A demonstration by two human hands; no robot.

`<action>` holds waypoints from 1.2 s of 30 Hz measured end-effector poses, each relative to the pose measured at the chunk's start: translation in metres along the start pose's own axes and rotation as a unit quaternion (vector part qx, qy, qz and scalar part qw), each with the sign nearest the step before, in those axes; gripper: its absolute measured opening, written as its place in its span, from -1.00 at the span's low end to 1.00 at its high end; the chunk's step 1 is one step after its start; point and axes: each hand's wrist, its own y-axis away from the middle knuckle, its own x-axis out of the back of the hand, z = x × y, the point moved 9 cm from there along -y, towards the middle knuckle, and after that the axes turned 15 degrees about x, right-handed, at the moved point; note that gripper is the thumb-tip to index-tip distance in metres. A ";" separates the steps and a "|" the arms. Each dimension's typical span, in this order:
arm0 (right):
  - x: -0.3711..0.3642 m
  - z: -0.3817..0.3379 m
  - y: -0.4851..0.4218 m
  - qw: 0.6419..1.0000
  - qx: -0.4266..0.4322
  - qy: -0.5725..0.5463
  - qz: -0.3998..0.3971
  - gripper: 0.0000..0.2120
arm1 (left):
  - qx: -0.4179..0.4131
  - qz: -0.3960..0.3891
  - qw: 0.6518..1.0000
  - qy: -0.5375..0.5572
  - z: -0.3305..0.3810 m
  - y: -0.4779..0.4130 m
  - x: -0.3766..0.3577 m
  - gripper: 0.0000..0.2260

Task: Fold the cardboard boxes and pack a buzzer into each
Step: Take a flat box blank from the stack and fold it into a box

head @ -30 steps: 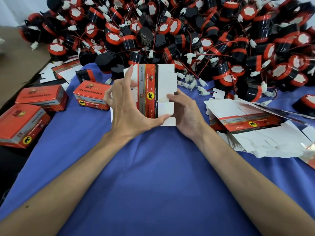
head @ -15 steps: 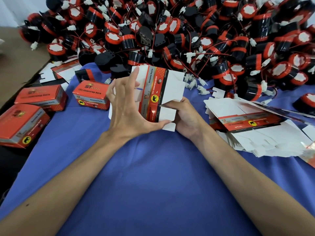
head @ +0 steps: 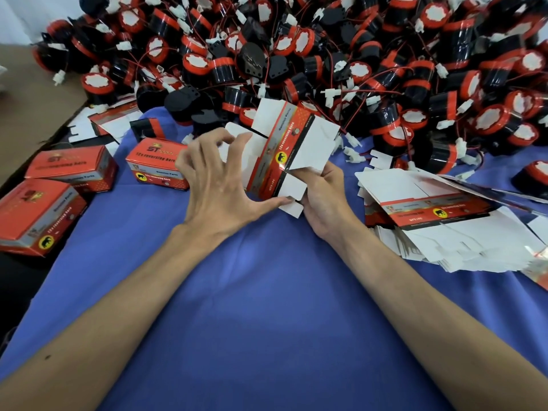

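Since a second ago the carton blank (head: 293, 134) has been tilted rightward and partly sprung open. It is held above the blue cloth (head: 267, 292), just before the buzzer heap (head: 326, 54). It is gripped by the left hand (head: 213, 188), fingers clawed on the white flaps. A lower flap is pinched by the right hand (head: 323, 197). Squaring-up seems begun, and no buzzer is packed yet.

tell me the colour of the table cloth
The plain fabric table cloth is blue-violet; head view.
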 end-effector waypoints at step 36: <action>0.004 -0.011 0.000 0.993 0.053 0.106 0.012 -0.58 | -0.042 -0.043 0.961 0.272 -0.001 -0.004 0.010 -0.40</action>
